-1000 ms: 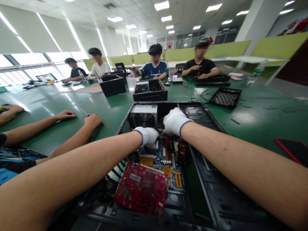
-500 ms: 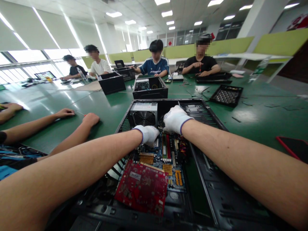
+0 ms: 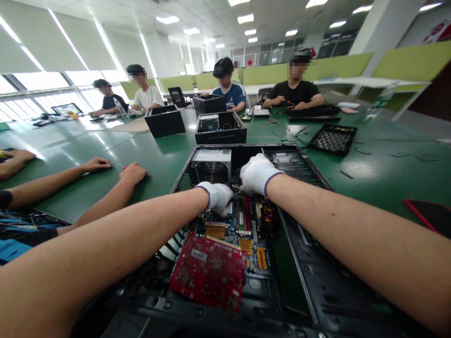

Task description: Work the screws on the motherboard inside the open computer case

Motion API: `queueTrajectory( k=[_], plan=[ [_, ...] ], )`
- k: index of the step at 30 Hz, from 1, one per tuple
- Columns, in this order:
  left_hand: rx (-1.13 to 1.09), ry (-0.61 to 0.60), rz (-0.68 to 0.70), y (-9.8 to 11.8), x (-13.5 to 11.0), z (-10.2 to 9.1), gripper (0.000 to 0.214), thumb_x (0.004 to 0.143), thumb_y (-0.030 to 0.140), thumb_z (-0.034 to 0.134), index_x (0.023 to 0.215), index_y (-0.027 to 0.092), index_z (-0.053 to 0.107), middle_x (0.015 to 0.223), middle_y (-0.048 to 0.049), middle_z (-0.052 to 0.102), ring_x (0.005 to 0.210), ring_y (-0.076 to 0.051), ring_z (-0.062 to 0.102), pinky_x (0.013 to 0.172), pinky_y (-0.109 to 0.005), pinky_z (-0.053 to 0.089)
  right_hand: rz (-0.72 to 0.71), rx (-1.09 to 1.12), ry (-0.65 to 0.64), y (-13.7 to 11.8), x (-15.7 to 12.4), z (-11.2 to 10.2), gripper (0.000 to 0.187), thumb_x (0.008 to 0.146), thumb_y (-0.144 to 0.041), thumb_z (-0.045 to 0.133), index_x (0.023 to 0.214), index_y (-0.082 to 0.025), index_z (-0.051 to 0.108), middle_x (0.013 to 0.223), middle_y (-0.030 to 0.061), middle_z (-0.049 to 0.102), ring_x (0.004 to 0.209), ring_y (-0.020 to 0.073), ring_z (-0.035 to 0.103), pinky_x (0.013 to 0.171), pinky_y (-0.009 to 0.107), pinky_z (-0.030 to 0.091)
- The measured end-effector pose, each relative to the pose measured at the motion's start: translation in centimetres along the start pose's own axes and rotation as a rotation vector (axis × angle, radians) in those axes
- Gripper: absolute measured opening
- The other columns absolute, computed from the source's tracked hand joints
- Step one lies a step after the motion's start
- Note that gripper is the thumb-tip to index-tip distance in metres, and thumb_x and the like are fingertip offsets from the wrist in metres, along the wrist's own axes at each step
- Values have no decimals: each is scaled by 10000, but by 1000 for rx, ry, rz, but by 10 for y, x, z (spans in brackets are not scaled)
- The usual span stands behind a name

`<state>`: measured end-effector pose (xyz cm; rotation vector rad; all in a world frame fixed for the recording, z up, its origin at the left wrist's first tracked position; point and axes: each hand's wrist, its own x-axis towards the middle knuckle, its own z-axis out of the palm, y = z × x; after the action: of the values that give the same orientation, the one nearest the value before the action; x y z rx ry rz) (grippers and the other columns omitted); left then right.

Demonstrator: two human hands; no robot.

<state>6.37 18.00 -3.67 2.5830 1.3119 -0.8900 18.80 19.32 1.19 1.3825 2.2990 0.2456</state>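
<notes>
Both my hands wear white gloves and reach into an open black computer case (image 3: 299, 234) lying on its side. My left hand (image 3: 220, 198) is closed at the upper part of the blue motherboard (image 3: 230, 231); what its fingertips grip is hidden. Just right of the power supply (image 3: 211, 164), my right hand (image 3: 259, 174) is curled shut near some cables, its fingers out of sight. Below my hands, green and red memory sticks (image 3: 242, 216) stand in their slots. A red graphics card (image 3: 209, 272) lies tilted across the lower end of the board.
On the green table (image 3: 380, 169) are another open case (image 3: 221, 134), a black tray (image 3: 333, 140) and a red-edged phone-like object (image 3: 430, 216). A neighbour's hands (image 3: 133, 174) rest at left, by a screwdriver (image 3: 118, 165). Several co-workers sit across the table.
My hands hold almost the same place. Across the table, a co-worker's black case has been turned and shifted, and another co-worker's screwdriver has gone from upright to slanted.
</notes>
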Motion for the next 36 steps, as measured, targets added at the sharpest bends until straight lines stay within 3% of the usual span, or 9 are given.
queueTrajectory(
  k=[7,13,18,25,28,32,34,36],
  plan=[
    [-70,77,27,-1,-17,-13,850,724,459,807,1471,196,498,1420,-123,649,1261,-289,648,1039,-304,521,-4,11,9,0,0,-2,420,818,-497,698,1110,-207,782,1160,212,748,1117,414,679,915,561,476],
    [-105,149,-54,-9,-50,-25,575,858,449,628,1346,148,579,1309,-175,695,1150,-315,699,916,-353,571,-12,28,35,1,-1,-4,467,795,-549,683,1082,-195,786,1135,201,765,1095,401,701,907,534,499],
    [-142,251,-45,-8,-90,-30,354,964,376,445,1203,159,591,1204,-148,726,1100,-279,707,925,-343,544,-31,76,52,1,-4,-6,668,798,-709,598,1123,-154,779,1100,218,768,1074,392,718,876,495,535],
    [-295,538,18,13,-150,-13,307,1038,452,407,1052,205,588,1073,-77,711,979,-220,682,905,-322,522,-137,147,45,-10,-8,1,793,807,-790,553,1172,-117,757,1134,224,758,1113,366,709,869,420,553],
    [-319,597,67,29,-176,1,251,1060,343,378,1073,198,584,1083,-75,673,971,-215,668,919,-353,530,-164,178,129,-1,-25,-8,834,875,-793,458,1273,-99,693,1212,222,732,1169,355,679,936,406,529],
    [-310,660,154,53,-212,19,197,1033,211,404,1098,210,590,1133,-81,638,1031,-210,655,953,-347,531,-98,188,352,31,-72,-13,819,929,-766,398,1343,-103,641,1291,231,691,1197,382,645,994,466,497],
    [-307,668,160,63,-224,29,167,1031,242,443,1093,228,598,1096,-66,640,952,-188,659,879,-305,549,5,153,441,53,-100,6,845,934,-763,383,1386,-86,610,1322,252,667,1210,399,626,995,501,498],
    [-304,659,146,71,-229,38,154,1025,335,496,1068,240,609,1043,-52,646,868,-177,656,794,-279,557,145,131,510,74,-126,41,891,913,-772,395,1384,-46,607,1271,285,673,1140,432,639,927,541,523]
  ],
)
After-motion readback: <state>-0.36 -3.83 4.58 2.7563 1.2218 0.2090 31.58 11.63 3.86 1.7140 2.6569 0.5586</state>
